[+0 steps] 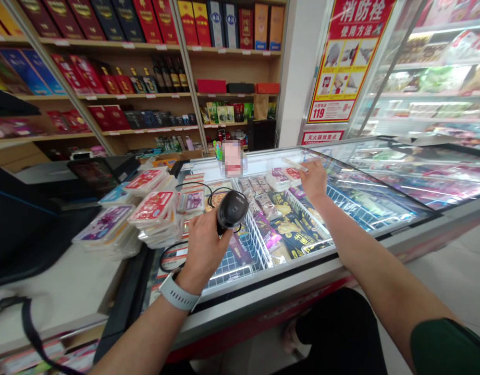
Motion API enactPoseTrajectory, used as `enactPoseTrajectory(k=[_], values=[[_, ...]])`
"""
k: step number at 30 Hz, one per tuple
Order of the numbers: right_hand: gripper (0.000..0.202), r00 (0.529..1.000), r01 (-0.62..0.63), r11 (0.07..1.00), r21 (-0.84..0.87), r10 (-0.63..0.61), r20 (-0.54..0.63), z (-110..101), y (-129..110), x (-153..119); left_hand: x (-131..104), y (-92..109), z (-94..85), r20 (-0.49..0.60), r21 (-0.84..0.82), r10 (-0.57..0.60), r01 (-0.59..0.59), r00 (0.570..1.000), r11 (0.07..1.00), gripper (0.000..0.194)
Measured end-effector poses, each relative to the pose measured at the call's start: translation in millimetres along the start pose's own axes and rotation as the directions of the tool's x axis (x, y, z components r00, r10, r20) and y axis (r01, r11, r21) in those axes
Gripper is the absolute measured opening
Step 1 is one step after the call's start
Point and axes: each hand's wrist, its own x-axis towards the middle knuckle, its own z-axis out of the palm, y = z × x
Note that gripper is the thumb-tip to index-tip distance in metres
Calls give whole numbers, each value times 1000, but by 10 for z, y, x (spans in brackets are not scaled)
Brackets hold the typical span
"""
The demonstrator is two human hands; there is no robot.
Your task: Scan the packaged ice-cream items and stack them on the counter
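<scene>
A black handheld scanner (pixel 232 209) is gripped in my left hand (pixel 205 245), its cable looping behind over the freezer's glass top. My right hand (pixel 315 179) reaches out over the glass at the right and pinches a thin pale flat item (pixel 296 165) by its edge. Below both hands, inside the freezer, lie wire baskets (pixel 259 245) with black, purple and brown frozen packages (pixel 294 224). Left of my left hand rise stacks of flat packs with red labels (pixel 156 208) and purple labels (pixel 107 224).
A counter (pixel 68 291) with dark equipment (pixel 13 224) is at the left. The long freezer's front rim (pixel 279 281) runs between my body and the baskets. Behind stand shelves of boxes and bottles (pixel 169 75), a red poster (pixel 349 57) and a glass-fronted cooler (pixel 439 94).
</scene>
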Motion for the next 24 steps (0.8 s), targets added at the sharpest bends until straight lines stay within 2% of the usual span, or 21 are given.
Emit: enactPoseTrajectory(k=[4, 10, 12, 15, 20, 22, 24], values=[[22, 996, 7, 993, -119, 4, 92, 12, 170, -38, -1, 2, 5, 2, 3, 10, -10, 1000, 1000, 48], [33, 967, 109, 965, -239, -48, 249, 73, 115, -90, 10, -10, 14, 13, 0, -2, 2, 1000, 1000, 47], [37, 962, 129, 962, -240, -63, 264, 75, 108, -100, 11, -8, 9, 8, -3, -1, 2, 1000, 1000, 47], [40, 970, 151, 962, -229, -99, 224, 38, 71, -123, 9, -2, 1, -6, 4, 5, -5, 1000, 1000, 46], [38, 960, 261, 957, -128, -243, 138, -1, -214, -212, 13, -6, -7, -19, -4, -4, 4, 1000, 1000, 49], [37, 927, 350, 935, -62, -337, 163, 51, -403, -275, 12, -10, -9, -29, -16, -3, 3, 1000, 1000, 49], [36, 863, 460, 887, 37, -457, 218, 143, -620, -346, 7, -13, -12, -46, -27, -2, 0, 999, 1000, 48]])
